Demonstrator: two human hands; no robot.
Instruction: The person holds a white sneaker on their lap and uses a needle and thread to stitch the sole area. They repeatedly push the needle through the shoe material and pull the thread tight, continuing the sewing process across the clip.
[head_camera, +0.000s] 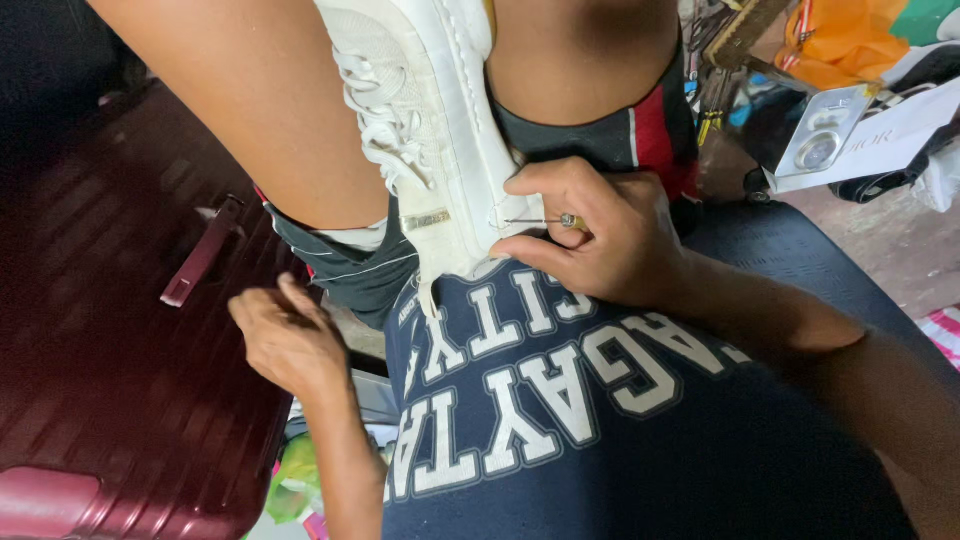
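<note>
A white sneaker (440, 130) is wedged between the person's knees. The right hand (600, 235) pinches a stitching awl (545, 221) pushed into the sole edge; a straight, steady push seems best. The left hand (290, 335) hovers below, fingers loosely curled, holding nothing visible.

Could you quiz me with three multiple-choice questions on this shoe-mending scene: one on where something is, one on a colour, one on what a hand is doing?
1. Where is the white sneaker?
A. between the person's knees
B. on the suitcase
C. on the floor

2. What colour is the hard suitcase?
A. green
B. dark red
C. white

3. What is the right hand doing?
A. resting open
B. gripping a thin metal awl
C. holding a phone

Answers: 1 A, the sneaker sits wedged between the bare legs. 2 B, its ribbed shell is maroon. 3 B, the fingers pinch the awl against the sole edge, while the left hand hangs empty below.
</note>
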